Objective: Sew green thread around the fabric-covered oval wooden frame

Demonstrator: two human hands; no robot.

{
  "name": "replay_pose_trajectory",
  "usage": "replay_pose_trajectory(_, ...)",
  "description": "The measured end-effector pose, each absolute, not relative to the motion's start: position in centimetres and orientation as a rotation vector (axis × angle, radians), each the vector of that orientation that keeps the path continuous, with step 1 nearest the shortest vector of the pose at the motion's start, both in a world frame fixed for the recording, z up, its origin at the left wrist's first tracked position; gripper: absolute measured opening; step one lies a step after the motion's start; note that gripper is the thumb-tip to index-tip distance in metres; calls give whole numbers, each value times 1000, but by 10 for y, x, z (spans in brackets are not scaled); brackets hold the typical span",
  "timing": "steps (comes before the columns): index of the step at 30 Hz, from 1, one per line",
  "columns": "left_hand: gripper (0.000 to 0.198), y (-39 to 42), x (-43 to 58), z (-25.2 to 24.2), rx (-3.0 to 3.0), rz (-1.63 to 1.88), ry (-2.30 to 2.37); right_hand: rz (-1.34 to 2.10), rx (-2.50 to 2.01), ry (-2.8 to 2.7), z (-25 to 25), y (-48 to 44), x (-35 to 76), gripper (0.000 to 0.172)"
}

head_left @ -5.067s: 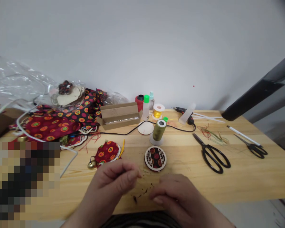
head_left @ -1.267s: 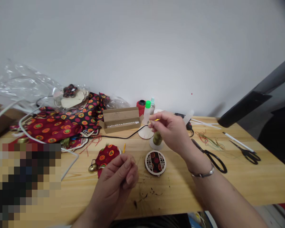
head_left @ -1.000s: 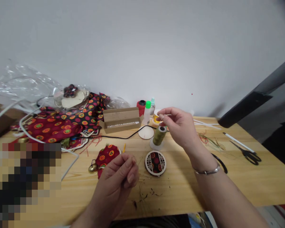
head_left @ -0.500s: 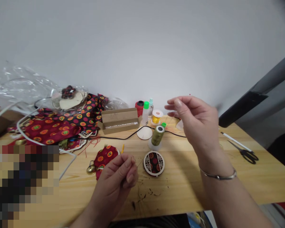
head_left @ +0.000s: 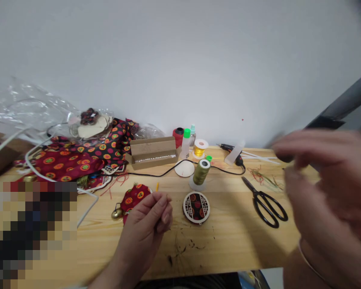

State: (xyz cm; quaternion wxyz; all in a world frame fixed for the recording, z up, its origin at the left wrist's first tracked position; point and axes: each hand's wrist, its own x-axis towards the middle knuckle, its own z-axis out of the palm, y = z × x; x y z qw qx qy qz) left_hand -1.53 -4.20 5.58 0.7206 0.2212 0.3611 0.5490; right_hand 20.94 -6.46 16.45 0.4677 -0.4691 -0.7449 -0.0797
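My left hand (head_left: 147, 224) is closed in a pinch above the table, left of the round lattice ornament (head_left: 196, 207); what lies between its fingertips is too small to make out. A dark red patterned cloth piece (head_left: 136, 197) with a brass bell (head_left: 117, 212) lies partly behind this hand. At the right, close to the camera, my right hand (head_left: 327, 188) is raised and blurred, its thumb and fingers drawn together; any thread in them does not show. Black-handled scissors (head_left: 266, 206) lie on the table left of it. A spool of green thread (head_left: 201, 173) stands behind the ornament.
Glue bottles (head_left: 185, 145), a yellow thread spool (head_left: 200, 149), a cardboard box (head_left: 153, 153) and a glue gun (head_left: 230, 149) line the wall side. A black cord (head_left: 159, 175) crosses the table. Patterned fabric (head_left: 66, 158) and plastic bags are heaped left. Thread scraps (head_left: 263, 176) lie right.
My right hand has swept right and closer to the camera, uncovering the glue gun, scissors and thread scraps. My left hand stays pinched in nearly the same place.
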Motion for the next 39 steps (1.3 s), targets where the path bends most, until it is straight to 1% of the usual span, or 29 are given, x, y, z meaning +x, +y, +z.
replay_pose_trajectory(1,16,-42,-15,56,497,1218,822,-95,-1186,-2045,163,-72,214,37)
replay_pose_trajectory(3,17,-41,-14,54,517,1220,854,280,-1124,-2445,159,-80,219,40)
replay_pose_trajectory(4,17,-41,-13,53,526,1217,861,477,-1057,-2559,156,-81,220,39)
replay_pose_trajectory(5,16,-41,-13,52,532,1215,865,645,-1007,-2589,152,-80,219,34)
replay_pose_trajectory(7,14,-41,-12,50,532,1211,867,812,-1040,-2438,141,-74,211,15)
replay_pose_trajectory(8,13,-42,-11,49,528,1206,868,823,-1105,-2300,134,-70,206,10)
replay_pose_trajectory(10,13,-43,-9,49,527,1188,868,779,-1250,-1996,117,-62,191,16)
replay_pose_trajectory(11,13,-43,-8,50,533,1178,867,790,-1301,-1875,107,-58,183,14)
replay_pose_trajectory(14,15,-44,-6,53,557,1161,868,1004,-1283,-1537,80,-51,161,8)
replay_pose_trajectory(17,16,-45,-4,55,569,1162,874,1150,-1261,-1293,64,-47,148,15)
replay_pose_trajectory(20,17,-47,-4,55,586,1142,881,1180,-1233,-1210,60,-44,144,14)
replay_pose_trajectory(26,18,-48,-3,52,598,1135,890,1071,-1188,-1305,60,-40,145,3)
replay_pose_trajectory(32,17,-47,-4,54,674,1098,938,937,-1181,-1537,65,-41,147,13)
replay_pose_trajectory(36,15,-44,-7,53,755,1096,993,892,-1070,-1837,78,-47,155,12)
replay_pose_trajectory(39,17,-43,-7,53,756,1076,1002,852,-951,-2031,85,-50,158,10)
